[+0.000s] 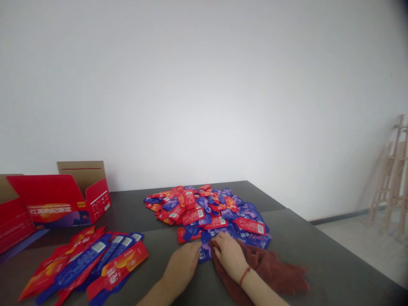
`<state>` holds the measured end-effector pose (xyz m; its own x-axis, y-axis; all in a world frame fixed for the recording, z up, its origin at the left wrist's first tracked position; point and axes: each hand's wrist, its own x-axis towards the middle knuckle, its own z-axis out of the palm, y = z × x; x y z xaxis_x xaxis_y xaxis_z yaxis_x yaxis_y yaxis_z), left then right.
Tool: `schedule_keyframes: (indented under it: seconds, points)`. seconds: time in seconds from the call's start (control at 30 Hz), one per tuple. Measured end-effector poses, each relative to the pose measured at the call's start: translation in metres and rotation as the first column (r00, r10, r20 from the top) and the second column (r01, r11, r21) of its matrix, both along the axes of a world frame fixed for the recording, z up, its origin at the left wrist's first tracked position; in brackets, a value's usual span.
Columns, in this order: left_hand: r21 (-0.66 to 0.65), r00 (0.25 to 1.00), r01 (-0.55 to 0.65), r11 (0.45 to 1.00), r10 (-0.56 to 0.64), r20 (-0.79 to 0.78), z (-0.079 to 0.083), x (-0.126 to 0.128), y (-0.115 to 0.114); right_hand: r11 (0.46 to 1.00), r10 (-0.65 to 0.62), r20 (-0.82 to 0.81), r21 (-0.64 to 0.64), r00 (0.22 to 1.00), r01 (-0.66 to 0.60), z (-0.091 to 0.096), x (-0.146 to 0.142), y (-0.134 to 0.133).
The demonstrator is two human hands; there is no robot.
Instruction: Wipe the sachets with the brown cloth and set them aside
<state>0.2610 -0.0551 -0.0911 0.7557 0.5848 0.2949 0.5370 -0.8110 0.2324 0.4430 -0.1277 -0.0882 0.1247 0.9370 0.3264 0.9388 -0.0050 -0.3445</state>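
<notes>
My left hand (184, 264) is closed at the left edge of a blue packet (205, 251), its fingertips against it. My right hand (230, 255) has its fingers curled round a bunched brown cloth (274, 270), at the right side of that same packet. The rest of the cloth trails over the table to the right, under my wrist. Just beyond both hands lies a big loose pile of red and blue packets (194, 210). My right hand covers part of the blue packet.
On the left, red and blue packets (111, 270) lie in an overlapping row. Behind them stands an open red carton (60, 204), with a second red box (14, 225) cut off at the frame edge. The dark table (306, 250) ends at the right; wooden easels (390, 182) stand beyond.
</notes>
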Motion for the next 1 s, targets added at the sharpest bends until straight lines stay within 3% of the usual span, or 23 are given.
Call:
schedule_keyframes:
  seconds: [0.17, 0.33, 0.47, 0.8, 0.93, 1.0]
  points:
    - [-0.044, 0.987, -0.105, 0.993, 0.11, 0.121, -0.012, -0.04, 0.029, 0.999, -0.032, 0.019, -0.027, 0.999, 0.033, 0.003, -0.001, 0.0]
    - [-0.16, 0.972, -0.058, 0.985, 0.093, 0.218, -0.008, -0.035, 0.031, 0.997, -0.063, 0.071, -0.043, 0.995, 0.066, 0.0, -0.005, -0.001]
    - [-0.144, 0.983, -0.07, 0.987, 0.093, 0.159, -0.007, -0.029, 0.028, 0.996, -0.064, 0.136, -0.057, 0.989, 0.073, 0.0, -0.008, 0.0]
    - [-0.098, 0.993, -0.107, 0.989, 0.111, 0.031, -0.011, -0.025, 0.03, 0.983, 0.176, 0.211, -0.089, 0.961, -0.161, 0.012, -0.054, 0.025]
    - [-0.085, 0.994, -0.106, 0.991, 0.108, 0.018, -0.01, -0.025, 0.03, 0.942, 0.335, 0.117, -0.071, 0.935, -0.329, 0.009, -0.041, 0.007]
    - [-0.086, 0.994, -0.11, 0.99, 0.111, 0.009, -0.009, -0.026, 0.03, 0.948, 0.317, 0.064, -0.053, 0.946, -0.314, 0.008, -0.028, -0.004]
